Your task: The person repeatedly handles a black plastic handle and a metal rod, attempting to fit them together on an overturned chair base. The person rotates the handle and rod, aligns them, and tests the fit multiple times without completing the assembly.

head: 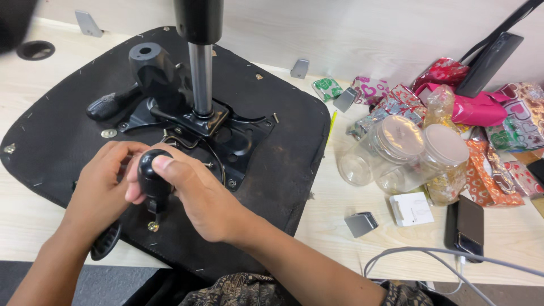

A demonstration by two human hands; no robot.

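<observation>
An upturned black chair seat [283,141] lies on the light wooden table, its black metal mechanism plate [238,136] facing up with a chrome gas cylinder [200,79] rising from it. My right hand [195,195] grips the rounded black handle of a screwdriver [152,175], held upright over a brass screw [153,226] near the seat's front edge. My left hand [105,187] curls against the same handle from the left. A black lever knob [105,106] sticks out at the mechanism's left.
Right of the seat stand clear plastic jars [396,153] among shiny wrapped gift packets [493,170]. A white box [412,208], a dark phone [466,226], a small grey metal bracket [361,224] and a grey cable [430,252] lie near the front edge.
</observation>
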